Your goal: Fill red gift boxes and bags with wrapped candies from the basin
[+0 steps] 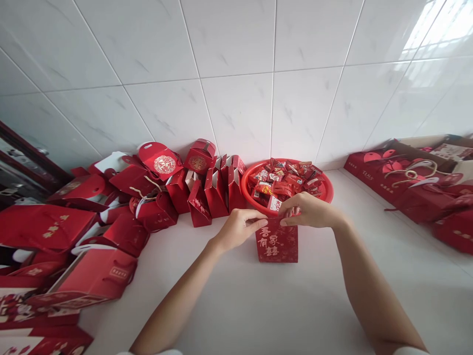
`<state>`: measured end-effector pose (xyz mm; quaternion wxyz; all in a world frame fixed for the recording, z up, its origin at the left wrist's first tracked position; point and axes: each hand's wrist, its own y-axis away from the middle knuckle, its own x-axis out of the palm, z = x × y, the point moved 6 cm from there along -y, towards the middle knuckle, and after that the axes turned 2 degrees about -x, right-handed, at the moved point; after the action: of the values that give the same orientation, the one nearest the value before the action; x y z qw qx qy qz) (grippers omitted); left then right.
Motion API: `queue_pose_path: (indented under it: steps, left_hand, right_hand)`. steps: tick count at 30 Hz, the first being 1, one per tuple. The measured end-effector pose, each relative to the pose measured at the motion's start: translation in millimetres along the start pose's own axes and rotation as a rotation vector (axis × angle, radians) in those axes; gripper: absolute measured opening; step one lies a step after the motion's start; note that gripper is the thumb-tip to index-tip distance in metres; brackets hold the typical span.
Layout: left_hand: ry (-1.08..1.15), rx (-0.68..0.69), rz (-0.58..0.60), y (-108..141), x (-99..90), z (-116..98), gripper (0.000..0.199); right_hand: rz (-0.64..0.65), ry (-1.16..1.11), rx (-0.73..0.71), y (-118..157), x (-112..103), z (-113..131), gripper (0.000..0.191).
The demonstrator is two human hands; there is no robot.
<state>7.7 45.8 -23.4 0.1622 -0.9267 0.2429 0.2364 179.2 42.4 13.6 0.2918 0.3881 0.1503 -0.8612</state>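
Note:
A red paper gift box (278,244) with white lettering stands upright on the white surface in front of me. My left hand (240,227) pinches its upper left edge between thumb and fingers. At the upper right edge, my right hand (308,211) is closed, its thumb on the front and its fingers curled over the top. The inside of the box is hidden from view. Just behind it sits a round red plastic basket (328,190), heaped with wrapped candies (283,187) in mostly red wrappers.
Several narrow red boxes (215,195) stand left of the basket by the tiled wall (236,113). More red gift boxes (99,276) crowd the left side, some with rope handles. On the right lies a large red carton (373,180) beside more red packaging.

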Motion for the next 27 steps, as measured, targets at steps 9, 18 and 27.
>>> queue_pose_path:
  steps: [9,18,27]
  left_hand:
    - [-0.080,0.065,0.054,1,11.3,-3,0.027]
    - [-0.163,0.088,0.137,3,11.2,-6,0.028]
    - [-0.059,0.084,0.138,4,24.6,-10,0.031]
  right_hand:
    - [0.039,0.056,-0.016,2,7,2,0.019]
    - [-0.157,-0.017,-0.035,24,15,-7,0.020]
    - [-0.412,-0.281,0.038,61,31,-37,0.038]
